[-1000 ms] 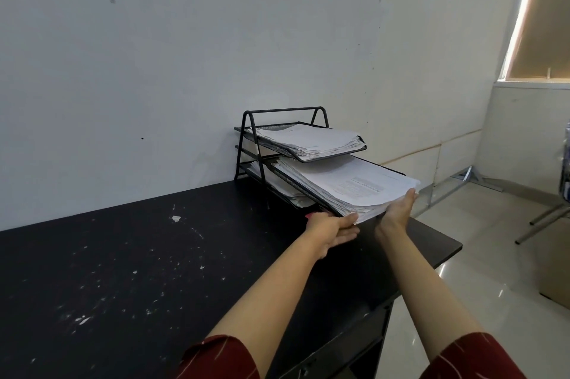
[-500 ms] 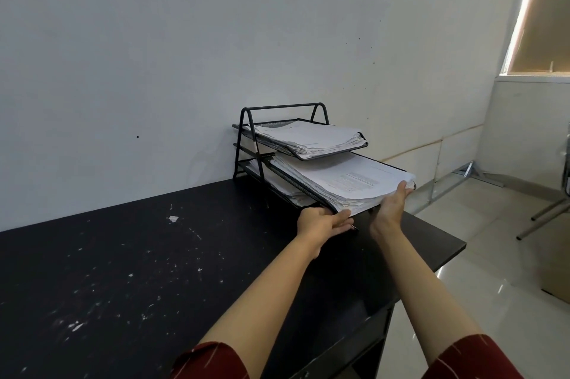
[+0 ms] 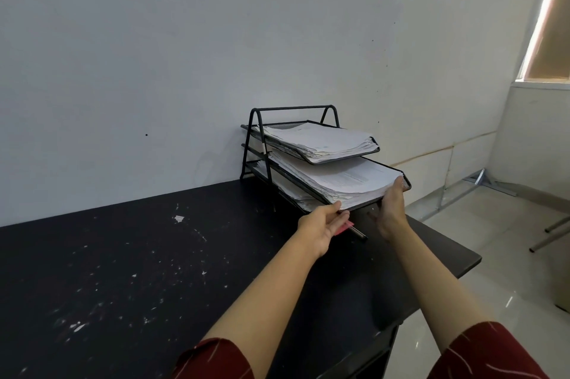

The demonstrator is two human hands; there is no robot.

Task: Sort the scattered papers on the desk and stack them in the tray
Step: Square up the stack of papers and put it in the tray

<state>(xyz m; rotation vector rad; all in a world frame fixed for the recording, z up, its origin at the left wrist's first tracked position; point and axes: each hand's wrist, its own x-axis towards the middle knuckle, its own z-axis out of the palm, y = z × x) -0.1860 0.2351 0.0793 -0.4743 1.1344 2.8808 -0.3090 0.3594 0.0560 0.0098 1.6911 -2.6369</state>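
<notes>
Bracing the paper stack (image 3: 345, 181) in the tray's (image 3: 308, 107) middle tier, your left hand (image 3: 320, 226) and right hand (image 3: 391, 209) lie flat-fingered against its front edge, apparently ungrasped.

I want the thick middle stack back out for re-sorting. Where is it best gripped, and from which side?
Grip the middle stack at its front edge, coming from the desk's open side. The top tier overhangs its rear and the rack frame closes the back. One hand under each front corner probably suits its thickness.
</notes>
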